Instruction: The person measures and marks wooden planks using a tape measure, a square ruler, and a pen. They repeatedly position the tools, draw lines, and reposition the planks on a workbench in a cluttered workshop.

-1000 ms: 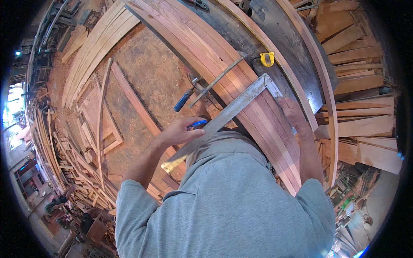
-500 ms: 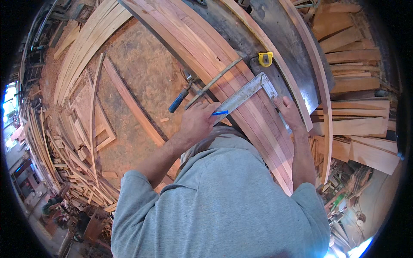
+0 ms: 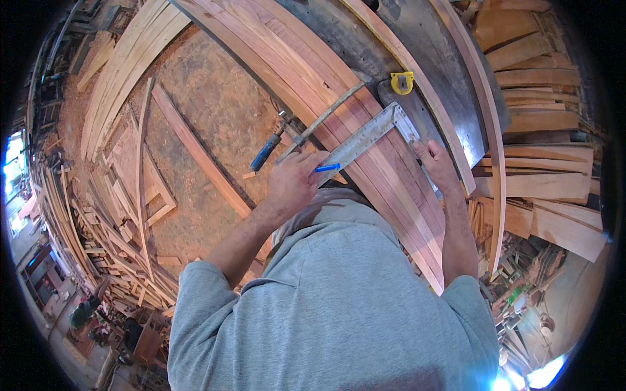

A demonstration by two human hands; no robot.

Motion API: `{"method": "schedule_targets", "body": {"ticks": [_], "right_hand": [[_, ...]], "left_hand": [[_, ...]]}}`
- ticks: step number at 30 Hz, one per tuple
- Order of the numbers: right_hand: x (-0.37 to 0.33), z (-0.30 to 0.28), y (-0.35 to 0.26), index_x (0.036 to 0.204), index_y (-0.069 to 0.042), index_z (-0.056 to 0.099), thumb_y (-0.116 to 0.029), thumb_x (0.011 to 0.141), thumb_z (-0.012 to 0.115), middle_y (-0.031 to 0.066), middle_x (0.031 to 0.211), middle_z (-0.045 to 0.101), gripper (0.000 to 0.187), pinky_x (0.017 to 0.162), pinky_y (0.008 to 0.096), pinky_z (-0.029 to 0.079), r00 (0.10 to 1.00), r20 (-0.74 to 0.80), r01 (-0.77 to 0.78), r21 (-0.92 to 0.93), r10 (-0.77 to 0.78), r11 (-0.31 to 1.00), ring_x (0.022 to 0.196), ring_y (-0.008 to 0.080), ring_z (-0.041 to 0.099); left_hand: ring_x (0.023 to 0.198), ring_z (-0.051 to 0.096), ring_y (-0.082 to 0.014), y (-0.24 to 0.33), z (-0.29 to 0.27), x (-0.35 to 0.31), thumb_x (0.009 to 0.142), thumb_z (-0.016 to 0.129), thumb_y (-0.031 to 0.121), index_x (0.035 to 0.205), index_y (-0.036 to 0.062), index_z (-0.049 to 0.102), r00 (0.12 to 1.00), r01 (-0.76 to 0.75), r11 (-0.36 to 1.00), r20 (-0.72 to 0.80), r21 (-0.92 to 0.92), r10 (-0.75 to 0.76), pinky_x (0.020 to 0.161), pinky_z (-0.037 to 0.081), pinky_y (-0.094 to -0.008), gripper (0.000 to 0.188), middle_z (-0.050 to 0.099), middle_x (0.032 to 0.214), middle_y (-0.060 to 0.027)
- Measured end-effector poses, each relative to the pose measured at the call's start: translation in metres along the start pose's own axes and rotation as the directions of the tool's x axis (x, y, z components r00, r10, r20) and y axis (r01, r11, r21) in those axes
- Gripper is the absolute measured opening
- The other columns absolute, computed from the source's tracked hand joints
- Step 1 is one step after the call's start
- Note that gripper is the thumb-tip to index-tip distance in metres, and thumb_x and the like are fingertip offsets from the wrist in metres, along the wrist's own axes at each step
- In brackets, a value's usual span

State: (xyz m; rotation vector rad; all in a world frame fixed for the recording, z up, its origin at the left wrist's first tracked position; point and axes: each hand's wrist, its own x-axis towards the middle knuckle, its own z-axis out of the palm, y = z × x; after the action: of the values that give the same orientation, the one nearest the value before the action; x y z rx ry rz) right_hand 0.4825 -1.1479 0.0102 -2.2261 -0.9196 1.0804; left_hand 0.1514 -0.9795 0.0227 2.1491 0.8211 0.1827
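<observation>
A metal carpenter's square (image 3: 362, 141) lies across a row of long, curved reddish boards (image 3: 313, 65) set side by side. My left hand (image 3: 293, 181) is closed at the near end of its long blade, with a blue pen (image 3: 328, 167) sticking out from the fingers. Around the square's short arm, at the boards' right edge, my right hand (image 3: 439, 168) is closed, thumb on top. A bar clamp (image 3: 331, 112) spans the boards just beyond the square, its blue handle (image 3: 266, 152) hanging off the left side near my left hand.
A yellow tape measure (image 3: 402, 83) rests on the dark metal table (image 3: 450, 98), right of the boards. Two curved strips (image 3: 479, 85) run along that table. Stacked wood pieces (image 3: 541, 137) stand at far right. Sawdust covers the floor (image 3: 208, 91) at left, with loose curved strips (image 3: 199, 153) on it.
The whole view has shifted slightly. Both hands, the square and the pen keep nearly the same places relative to the boards.
</observation>
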Motion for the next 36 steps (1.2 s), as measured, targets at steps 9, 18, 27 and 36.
{"method": "schedule_targets", "body": {"ticks": [9, 18, 27, 36], "right_hand": [[0.001, 0.002, -0.001, 0.080, 0.000, 0.059, -0.051, 0.102, 0.064, -0.0003, 0.071, 0.046, 0.055, 0.063, 0.0341, 0.039, 1.000, -0.001, 0.030, 0.001, -0.030, 1.000, 0.071, 0.0121, 0.044], [0.001, 0.001, 0.000, 0.082, 0.001, 0.059, -0.051, 0.102, 0.063, 0.0024, 0.069, 0.046, 0.057, 0.062, 0.0355, 0.040, 0.999, 0.008, 0.033, -0.012, -0.033, 0.999, 0.070, 0.0129, 0.045], [0.000, 0.007, 0.012, 0.094, 0.002, 0.070, -0.051, 0.101, 0.064, 0.0079, 0.071, 0.053, 0.054, 0.066, 0.0373, 0.043, 1.000, -0.019, 0.012, 0.031, -0.011, 0.999, 0.072, 0.0157, 0.051], [0.003, 0.000, 0.009, 0.096, 0.001, 0.071, -0.053, 0.102, 0.062, 0.0071, 0.075, 0.058, 0.055, 0.070, 0.0365, 0.044, 0.997, 0.032, -0.069, -0.062, 0.071, 0.996, 0.074, 0.0163, 0.053]], "left_hand": [[0.093, 0.067, -0.0336, 0.001, -0.002, 0.001, 0.087, 0.069, 0.007, 0.126, 0.0153, 0.068, 0.999, 0.019, 1.000, 0.032, -0.010, -0.019, 0.080, 0.054, -0.0457, 0.040, 0.068, 0.097, -0.0107], [0.094, 0.069, -0.0315, 0.000, -0.001, 0.002, 0.085, 0.070, 0.010, 0.120, 0.0132, 0.071, 1.000, -0.004, 1.000, -0.016, 0.003, 0.004, 0.079, 0.056, -0.0448, 0.035, 0.069, 0.097, -0.0102], [0.092, 0.071, -0.0313, 0.043, -0.066, 0.032, 0.097, 0.072, 0.023, 0.107, 0.0051, 0.073, 0.961, -0.229, 0.972, -0.170, -0.048, 0.218, 0.077, 0.056, -0.0376, 0.021, 0.070, 0.101, -0.0132], [0.096, 0.074, -0.0233, 0.033, -0.004, 0.097, 0.098, 0.069, 0.015, 0.118, 0.0011, 0.073, 0.948, -0.318, 0.875, -0.147, -0.364, 0.284, 0.085, 0.057, -0.0338, 0.024, 0.076, 0.108, -0.0161]]}}
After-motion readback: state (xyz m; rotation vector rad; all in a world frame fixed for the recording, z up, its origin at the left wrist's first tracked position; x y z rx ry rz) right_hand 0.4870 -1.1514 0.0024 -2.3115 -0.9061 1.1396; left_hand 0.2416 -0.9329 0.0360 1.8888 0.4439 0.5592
